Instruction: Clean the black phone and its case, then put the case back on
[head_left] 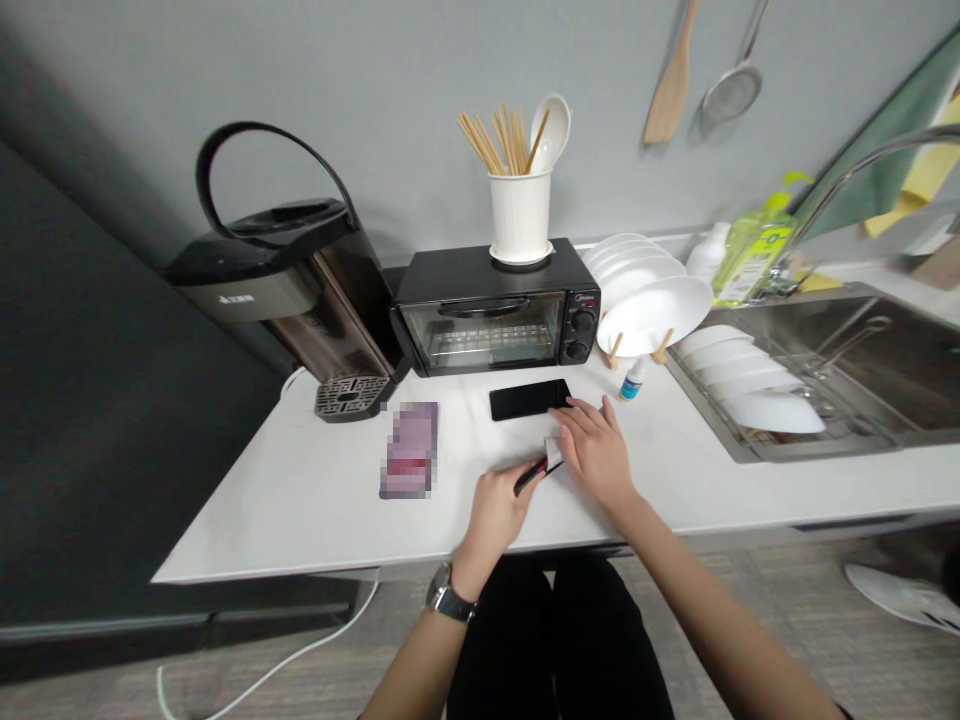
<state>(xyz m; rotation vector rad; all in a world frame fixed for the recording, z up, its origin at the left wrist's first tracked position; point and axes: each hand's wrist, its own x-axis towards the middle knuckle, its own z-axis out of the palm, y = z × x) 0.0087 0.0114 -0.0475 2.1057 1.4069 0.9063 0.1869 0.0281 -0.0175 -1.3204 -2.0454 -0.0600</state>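
My left hand [496,512] grips a thin black and red tool [531,475] near the front of the white counter [315,500]. Its tip points at a small white piece [553,450] that my right hand [596,450] presses flat on the counter. A black phone [529,399] lies face up just beyond my right fingers. A small dropper bottle [634,378] with a blue label stands to the right of the phone. I wear a watch [448,598] on my left wrist.
A black toaster oven [495,318] carries a white utensil holder [520,215] with chopsticks. A black water boiler [289,290] stands at left, with a blurred card [409,448] in front. White plates [652,295] sit in a rack; a sink [847,370] with more plates lies to the right.
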